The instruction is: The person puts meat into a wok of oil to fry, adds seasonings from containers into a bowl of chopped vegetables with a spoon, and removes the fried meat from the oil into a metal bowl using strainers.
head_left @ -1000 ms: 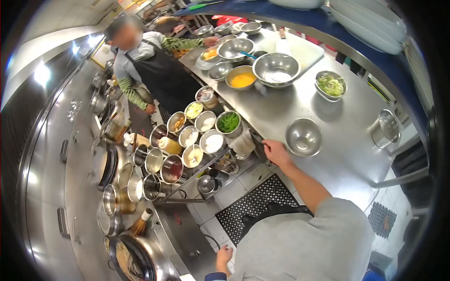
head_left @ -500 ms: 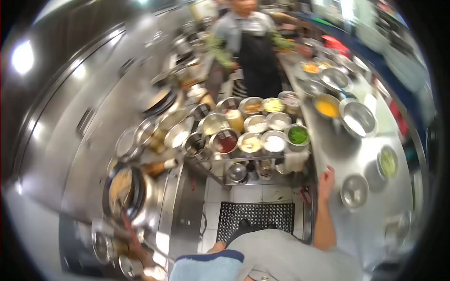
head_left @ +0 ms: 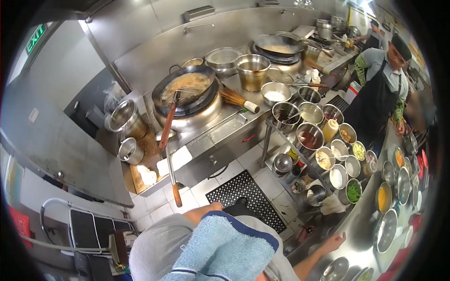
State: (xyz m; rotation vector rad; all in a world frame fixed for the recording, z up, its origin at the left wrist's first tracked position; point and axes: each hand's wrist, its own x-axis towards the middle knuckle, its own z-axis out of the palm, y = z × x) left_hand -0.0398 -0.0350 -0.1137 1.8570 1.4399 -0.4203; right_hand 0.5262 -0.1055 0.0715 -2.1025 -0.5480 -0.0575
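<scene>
My left hand [head_left: 213, 206] shows only partly above a light blue towel [head_left: 225, 243]; its fingers are not clear. Nearest it is the wooden-ended handle [head_left: 176, 193] of a long tool that sticks out past the stove edge. A dark wok [head_left: 164, 96] on the burner holds bubbling liquid and a wire skimmer [head_left: 187, 90]. My right hand [head_left: 334, 242] is open and empty at the edge of the steel counter [head_left: 356, 229], near a metal bowl [head_left: 335, 269] and a bowl of chopped greens [head_left: 353, 191].
Several tubs of sauces and ingredients stand on a rack [head_left: 300, 161]. A bamboo brush [head_left: 239, 99] and a steel pot [head_left: 253, 70] are beside the wok. A co-worker [head_left: 379, 89] stands at the right. A black mat [head_left: 246, 199] covers part of the floor.
The view has swung left to the stove and wok. The co-worker and the ingredient tubs now appear farther right. More of the towel shows.
</scene>
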